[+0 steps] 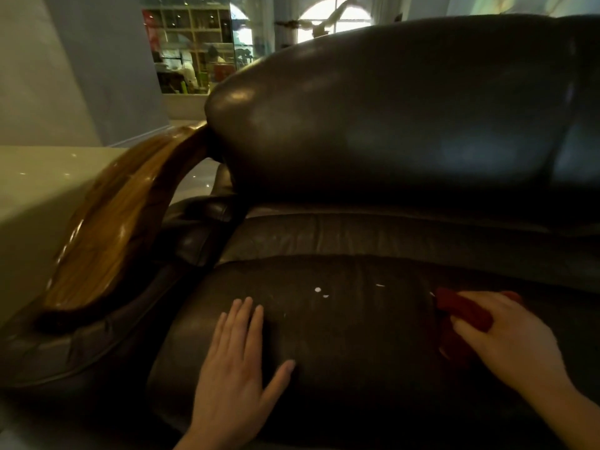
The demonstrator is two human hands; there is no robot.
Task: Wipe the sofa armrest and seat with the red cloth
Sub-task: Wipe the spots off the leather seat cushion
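Note:
A dark leather sofa fills the view. Its seat cushion (350,319) carries a few small white specks (317,290) near the middle. The glossy wooden armrest (113,228) curves along the left side, above a leather side pad. My left hand (237,362) lies flat on the seat's left part, fingers spread, holding nothing. My right hand (506,336) presses on the red cloth (464,311) at the right of the seat, fingers bent over it. Part of the cloth is hidden under that hand.
The sofa's padded backrest (389,108) rises behind the seat. A pale glossy floor (39,190) lies left of the armrest. Beyond it stand a grey wall and a distant shelving unit (191,43).

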